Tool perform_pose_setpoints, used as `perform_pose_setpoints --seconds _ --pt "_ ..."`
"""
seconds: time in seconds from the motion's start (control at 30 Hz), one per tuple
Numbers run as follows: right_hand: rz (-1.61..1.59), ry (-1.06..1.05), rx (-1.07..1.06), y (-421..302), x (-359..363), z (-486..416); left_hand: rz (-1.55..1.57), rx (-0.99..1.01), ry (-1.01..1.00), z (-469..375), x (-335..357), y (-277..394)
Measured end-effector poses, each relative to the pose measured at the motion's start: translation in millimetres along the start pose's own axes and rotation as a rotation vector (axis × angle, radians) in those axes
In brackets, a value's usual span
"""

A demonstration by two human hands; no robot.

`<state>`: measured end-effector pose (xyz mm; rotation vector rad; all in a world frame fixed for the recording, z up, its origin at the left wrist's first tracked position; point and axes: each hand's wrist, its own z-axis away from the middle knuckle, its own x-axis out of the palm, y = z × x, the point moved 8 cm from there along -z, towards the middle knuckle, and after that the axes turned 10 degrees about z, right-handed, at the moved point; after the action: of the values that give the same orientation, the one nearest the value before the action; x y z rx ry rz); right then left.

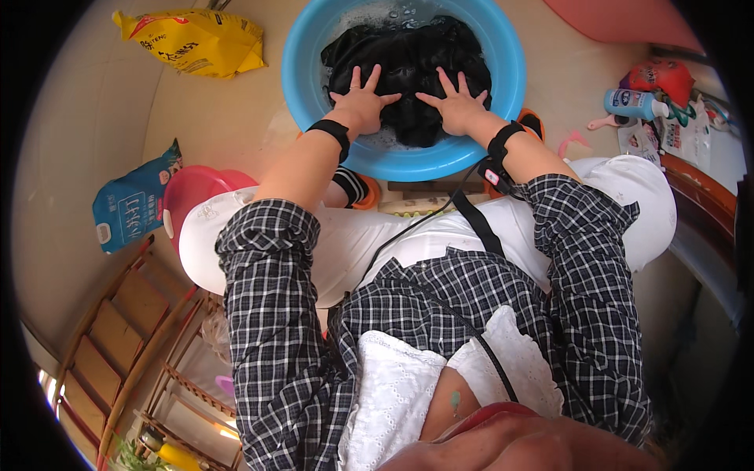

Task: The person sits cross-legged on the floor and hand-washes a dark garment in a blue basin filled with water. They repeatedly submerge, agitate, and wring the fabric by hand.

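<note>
A round blue plastic basin [412, 171] stands on the floor before me. Wet black cloth [412, 53] lies bunched in it, with soapy foam [371, 17] around its edges. My left hand [362, 106] rests on the left part of the cloth, fingers spread. On the right part lies my right hand [459, 103], also with its fingers apart and the palm down. Neither hand is seen gripping the cloth. Each wrist wears a black strap, and a cable with a small black device [493, 176] hangs by the right one.
On the floor at left are a yellow bag [200, 44], a blue bag [132, 200] and a pink basin [194, 188]. A blue bottle [633, 104], a pink-handled brush [605, 122] and plastic packets [686, 132] sit at right. A wooden rack [112, 353] stands lower left.
</note>
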<state>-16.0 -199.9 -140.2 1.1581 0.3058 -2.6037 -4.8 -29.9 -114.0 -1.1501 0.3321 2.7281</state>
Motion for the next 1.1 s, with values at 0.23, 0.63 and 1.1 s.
perform_pose_setpoints --seconds 0.23,0.63,1.1 --pt "-0.003 -0.042 0.031 4 1 -12 0.014 -0.028 0.034 -19 14 11" --pt "-0.036 -0.045 -0.006 5 13 -28 -0.003 -0.026 -0.040 -34 21 24" --pt "0.028 -0.120 -0.027 9 32 -44 -0.061 0.004 -0.158 -54 45 0"
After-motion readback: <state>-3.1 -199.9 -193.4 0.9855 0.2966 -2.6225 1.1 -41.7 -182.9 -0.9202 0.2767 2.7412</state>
